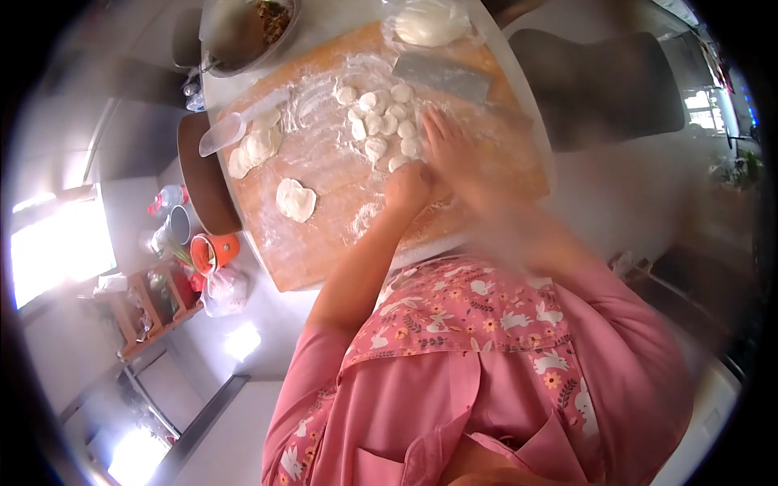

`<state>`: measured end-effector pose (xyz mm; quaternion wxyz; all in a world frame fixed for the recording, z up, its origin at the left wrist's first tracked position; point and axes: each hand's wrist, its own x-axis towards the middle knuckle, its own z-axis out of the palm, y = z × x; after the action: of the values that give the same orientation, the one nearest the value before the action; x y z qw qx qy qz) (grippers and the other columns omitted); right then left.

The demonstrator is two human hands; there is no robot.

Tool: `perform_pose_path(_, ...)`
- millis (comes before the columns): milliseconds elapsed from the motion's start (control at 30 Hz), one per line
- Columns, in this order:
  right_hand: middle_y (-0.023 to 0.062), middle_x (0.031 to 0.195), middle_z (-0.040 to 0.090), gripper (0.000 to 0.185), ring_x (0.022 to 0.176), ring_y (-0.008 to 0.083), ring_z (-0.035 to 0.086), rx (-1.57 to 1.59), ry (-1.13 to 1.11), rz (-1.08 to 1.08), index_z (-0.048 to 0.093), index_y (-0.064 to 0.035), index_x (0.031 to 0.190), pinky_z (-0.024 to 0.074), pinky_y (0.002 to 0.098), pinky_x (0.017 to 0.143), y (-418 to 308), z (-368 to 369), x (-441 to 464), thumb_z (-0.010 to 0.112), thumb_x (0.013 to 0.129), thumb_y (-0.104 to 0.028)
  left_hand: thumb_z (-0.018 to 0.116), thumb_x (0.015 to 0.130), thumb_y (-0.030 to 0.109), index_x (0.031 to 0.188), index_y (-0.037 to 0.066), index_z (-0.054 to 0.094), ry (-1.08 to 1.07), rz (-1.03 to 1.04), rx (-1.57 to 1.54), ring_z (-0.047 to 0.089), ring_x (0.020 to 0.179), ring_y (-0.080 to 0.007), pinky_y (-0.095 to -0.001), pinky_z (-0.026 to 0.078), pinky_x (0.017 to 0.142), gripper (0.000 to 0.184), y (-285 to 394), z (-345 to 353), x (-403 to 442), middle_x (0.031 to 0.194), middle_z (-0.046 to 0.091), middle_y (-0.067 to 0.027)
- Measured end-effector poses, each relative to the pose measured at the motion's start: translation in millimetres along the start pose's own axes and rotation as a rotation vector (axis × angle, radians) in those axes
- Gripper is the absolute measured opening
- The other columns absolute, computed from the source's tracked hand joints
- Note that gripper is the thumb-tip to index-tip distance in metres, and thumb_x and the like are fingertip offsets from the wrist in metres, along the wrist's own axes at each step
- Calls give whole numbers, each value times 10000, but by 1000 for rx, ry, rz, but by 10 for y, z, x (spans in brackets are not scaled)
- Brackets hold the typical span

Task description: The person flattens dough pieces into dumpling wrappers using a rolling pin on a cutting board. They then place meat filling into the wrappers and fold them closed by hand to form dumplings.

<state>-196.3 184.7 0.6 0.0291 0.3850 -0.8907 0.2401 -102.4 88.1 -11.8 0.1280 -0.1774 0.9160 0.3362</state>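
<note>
Both hands are over a floured wooden board. My left hand is curled into a fist, its knuckles beside a small dough piece; whatever is inside it is hidden. Close by on the right, my right hand lies with fingers stretched out, beside a cluster of small round dough pieces. The hands meet or overlap near the wrist. Flat dough wrappers lie in a pile on the left, and more wrappers lie nearer me. A flat grey rectangular blade rests behind the cluster.
A translucent scoop-like tool lies at the board's left edge. At the back stand a bowl with brown filling and a plastic bag of dough. Stools flank the table; an orange bucket is at left.
</note>
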Motion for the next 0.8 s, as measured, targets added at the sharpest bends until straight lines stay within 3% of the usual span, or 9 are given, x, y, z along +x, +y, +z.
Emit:
perform_pose_path(133, 158, 1366, 434, 551, 1280, 329, 381, -43, -72, -191, 406, -56, 1345, 340, 513, 988, 143, -414, -668, 533, 827, -193, 578, 763, 172, 855, 39, 587, 134, -156, -325, 602, 811, -407, -467, 466, 703, 162, 135, -203, -305, 840, 631, -215)
perform_pose_path(200, 159, 1354, 446, 538, 1269, 329, 391, -135, -156, -187, 399, -40, 1347, 339, 507, 986, 130, -420, -734, 510, 842, -187, 557, 775, 169, 881, 41, 608, 8, -153, -352, 606, 814, -403, -463, 469, 707, 174, 165, -251, -466, 831, 637, -219)
perform_pose_path(333, 157, 1379, 427, 531, 1275, 327, 385, -46, -13, -88, 387, -28, 1355, 337, 498, 987, -8, -104, -174, 484, 857, -186, 533, 808, 189, 921, 49, 633, 158, 23, -7, 617, 837, -406, -469, 471, 705, 205, -216, 183, -37, 855, 645, -235)
perform_pose_path(367, 155, 1384, 422, 528, 1282, 325, 380, -18, -9, -59, 384, -24, 1355, 331, 495, 994, -13, -78, -180, 474, 858, -176, 533, 821, 207, 914, 53, 636, 76, 12, 32, 619, 838, -413, -476, 476, 703, 207, -262, 187, 32, 859, 648, -232)
perform_pose_path(433, 154, 1389, 418, 524, 1289, 323, 374, 7, 3, -30, 380, -21, 1355, 324, 492, 1001, 41, -118, -340, 465, 859, -167, 538, 822, 217, 914, 55, 636, 106, -77, -75, 619, 841, -414, -479, 478, 709, 211, -84, -58, -117, 860, 650, -228)
perform_pose_path(500, 161, 1390, 414, 528, 1286, 324, 378, -78, -135, -246, 370, -26, 1363, 311, 489, 1015, 206, -329, -825, 450, 857, -153, 542, 823, 226, 915, 56, 636, 137, -172, -189, 618, 845, -414, -481, 481, 714, 215, 14, -197, -276, 862, 651, -225)
perform_pose_path(567, 160, 1394, 411, 530, 1291, 321, 375, -65, -161, -157, 368, -25, 1365, 302, 486, 1026, -6, -482, -603, 446, 857, -152, 544, 824, 239, 913, 54, 633, 92, -126, -332, 609, 846, -429, -493, 475, 724, 223, 12, -200, -412, 868, 646, -234)
perform_pose_path(733, 158, 1405, 402, 518, 1310, 305, 362, -41, -21, -8, 366, -28, 1369, 279, 466, 1058, -125, -87, -35, 435, 876, -171, 569, 792, 175, 889, 9, 618, 184, -127, -165, 627, 784, -386, -446, 489, 704, 199, 72, -146, -165, 819, 644, -225)
perform_pose_path(800, 167, 1403, 402, 526, 1305, 300, 369, -103, -18, -63, 366, -34, 1373, 291, 450, 1047, 76, -95, -464, 446, 875, -179, 583, 781, 161, 879, -4, 614, 173, -100, -151, 634, 759, -363, -425, 495, 694, 195, 23, -197, -167, 801, 644, -217)
